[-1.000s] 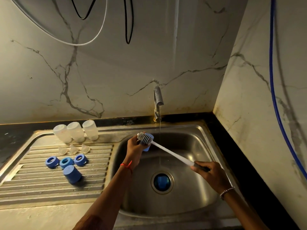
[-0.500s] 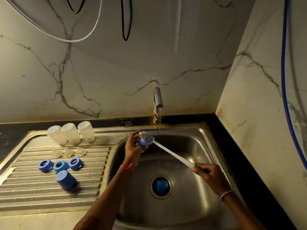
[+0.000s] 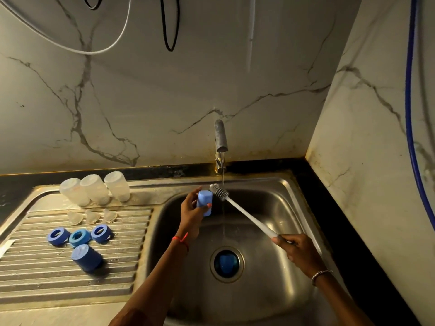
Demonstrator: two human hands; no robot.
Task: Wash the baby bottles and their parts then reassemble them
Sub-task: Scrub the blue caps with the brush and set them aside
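Washing looks well underway but unfinished, as far as you can judge. Your left hand (image 3: pixel 191 214) curls its fingers and thumb round a pale blue cap (image 3: pixel 205 203), a smooth plastic cylinder. You hold it over the back left of the steel sink (image 3: pixel 290 184), just beside the thin stream from the tap (image 3: pixel 220 137). Your right hand (image 3: pixel 299 250) grips the end of the long white bottle brush (image 3: pixel 249 217). Its ribbed grey head sits by the cap's top edge; you cannot tell if they touch.

On the ridged drainboard (image 3: pixel 47 281) a row of three cloudy bottles (image 3: pixel 94 189) stands at the back. In front lie three clear, soft-looking teats (image 3: pixel 91 216), three blue screw rings (image 3: pixel 80 236) and a darker blue cap (image 3: pixel 86 257). Something blue sits in the drain (image 3: pixel 226 263) — possibly another cap awaiting you. Nothing is reassembled yet — that whole stage remains.
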